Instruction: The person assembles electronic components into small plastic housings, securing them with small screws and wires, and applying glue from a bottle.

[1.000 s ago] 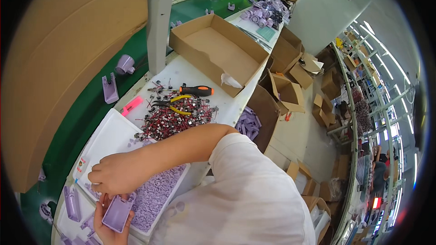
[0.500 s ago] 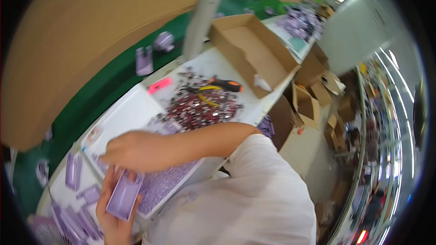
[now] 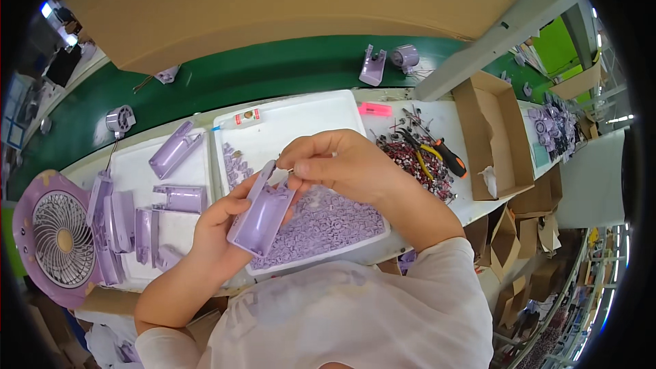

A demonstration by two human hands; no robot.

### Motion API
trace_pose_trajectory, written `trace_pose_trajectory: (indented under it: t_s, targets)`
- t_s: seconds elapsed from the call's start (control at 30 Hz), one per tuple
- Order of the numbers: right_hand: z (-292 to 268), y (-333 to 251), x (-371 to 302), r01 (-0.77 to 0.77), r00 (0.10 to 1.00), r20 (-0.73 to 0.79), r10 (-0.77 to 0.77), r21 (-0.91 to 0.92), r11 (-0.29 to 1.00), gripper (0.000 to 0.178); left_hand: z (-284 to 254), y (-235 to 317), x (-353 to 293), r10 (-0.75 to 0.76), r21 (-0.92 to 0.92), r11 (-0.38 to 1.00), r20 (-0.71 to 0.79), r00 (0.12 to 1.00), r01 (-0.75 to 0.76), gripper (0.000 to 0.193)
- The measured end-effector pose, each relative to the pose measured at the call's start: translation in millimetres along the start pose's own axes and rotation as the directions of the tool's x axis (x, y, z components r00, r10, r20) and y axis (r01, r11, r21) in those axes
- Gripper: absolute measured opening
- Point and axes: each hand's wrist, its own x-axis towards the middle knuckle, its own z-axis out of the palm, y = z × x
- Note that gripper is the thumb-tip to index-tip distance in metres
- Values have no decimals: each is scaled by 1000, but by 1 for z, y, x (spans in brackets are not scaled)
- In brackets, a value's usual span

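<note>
My left hand (image 3: 220,227) is wrapped round a light purple plastic housing (image 3: 261,224), a long hollow shell held tilted with its open side up. Over the shell's far end, my right hand (image 3: 333,164) has its thumb and forefinger pinched together. Whatever lies in that pinch is too small and too covered to make out. Beneath both hands sits a white tray (image 3: 301,111), its near part filled with many small purple plastic pieces (image 3: 324,222).
More purple housings (image 3: 176,150) lie in a white tray on the left, beside a purple fan (image 3: 63,240). A small bottle (image 3: 246,118) rests in the middle tray. To the right are small electrical parts (image 3: 410,157), yellow-handled pliers (image 3: 429,154), a screwdriver (image 3: 451,158) and an open cardboard box (image 3: 502,178).
My view has swung left and steadied. My right hand, formerly blurred above the housing, now pinches at its far end. My left hand still holds the housing.
</note>
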Motion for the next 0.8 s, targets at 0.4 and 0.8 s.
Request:
trace_pose_trajectory:
  t_s: [0.4,0.8]
  targets:
    - [25,5,0,251,919,30,-393,-814,524,17,-2,2,2,-38,27,999,12,999,38,42]
    - [33,15,8,306,849,135,-511,-913,269,16,1,-3,2,35,120,992,90,995,-46,48]
